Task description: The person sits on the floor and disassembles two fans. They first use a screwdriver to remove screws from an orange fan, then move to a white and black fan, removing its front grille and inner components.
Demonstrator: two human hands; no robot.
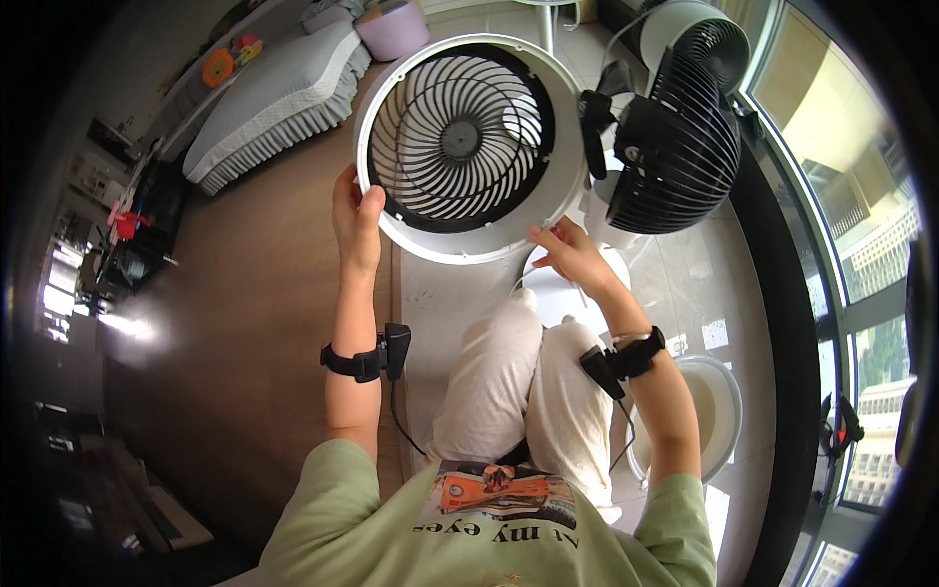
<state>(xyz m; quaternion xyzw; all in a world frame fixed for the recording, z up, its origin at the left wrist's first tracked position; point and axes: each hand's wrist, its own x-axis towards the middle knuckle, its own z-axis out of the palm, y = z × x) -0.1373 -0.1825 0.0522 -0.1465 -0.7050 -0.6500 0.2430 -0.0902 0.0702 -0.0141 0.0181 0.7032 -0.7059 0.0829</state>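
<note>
Both my hands hold a round fan housing [546, 192] with a white ring and a black spiral grille [440, 176] set inside it. My left hand [359, 224] grips its lower left rim, thumb on the near face. At the lower right rim, my right hand [568, 249] pinches the edge between thumb and fingers. Just right of the housing stands the fan body with a black wire guard [678, 161] on a white stand. The stand's round white base [565, 290] rests on the floor below my right hand.
A second fan [704, 51] stands at the upper right by the window. A white bucket [722, 418] is on the tiles beside my right arm. A grey covered sofa [279, 103] and a lilac pouf [392, 29] stand at the upper left. Wood floor [257, 293] lies to the left.
</note>
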